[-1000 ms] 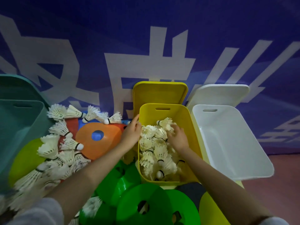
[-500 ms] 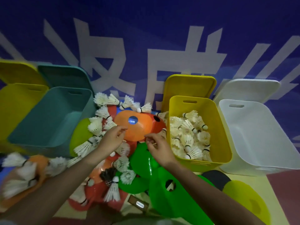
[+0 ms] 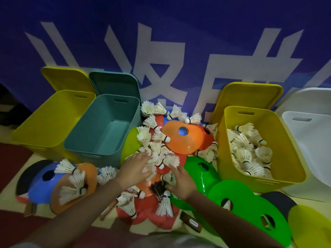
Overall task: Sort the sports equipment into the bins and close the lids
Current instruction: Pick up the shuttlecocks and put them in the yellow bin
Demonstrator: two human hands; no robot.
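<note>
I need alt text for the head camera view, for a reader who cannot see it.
Two hands, left hand and right hand, reach into a pile of white shuttlecocks lying on coloured disc cones. A yellow bin on the right already holds shuttlecocks; a teal bin on the left is empty, lids open.

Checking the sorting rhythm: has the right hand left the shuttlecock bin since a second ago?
Yes. The right hand moved left out of the yellow bin onto the loose shuttlecocks.

Floor under bins, cones, shuttlecocks
</note>
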